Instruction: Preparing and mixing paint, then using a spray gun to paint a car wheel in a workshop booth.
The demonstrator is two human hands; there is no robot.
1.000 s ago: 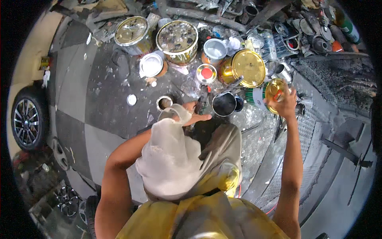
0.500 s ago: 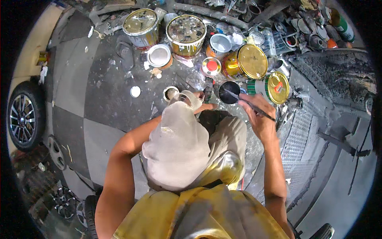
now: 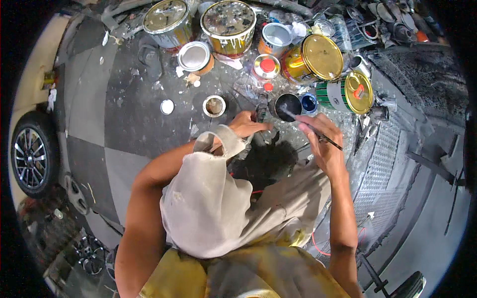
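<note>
My right hand (image 3: 325,139) grips a thin stick (image 3: 333,143) with a dark rear end. Its pale front end reaches into a black-lined round cup (image 3: 287,108) on the floor. My left hand (image 3: 246,125) is low in front of my left knee, its fingers around the lower end of a dark, narrow tool (image 3: 262,105) that stands just left of the cup. The tool's exact kind is unclear. A small container of dark blue liquid (image 3: 309,103) sits right of the cup. Left of my left hand is a small open can (image 3: 214,106) with brownish contents.
Beyond are a red-capped tin (image 3: 267,66), a gold can (image 3: 322,57), a green-banded can (image 3: 346,94), an orange-sided can (image 3: 195,57) and large paint-splashed buckets (image 3: 228,22). A white lid (image 3: 167,107) lies on the tiles. A car wheel (image 3: 31,154) stands far left.
The view has shifted, and my left knee has moved down and left, uncovering more of my left hand and the small can. The blue container now shows. The stick stays in the cup.
</note>
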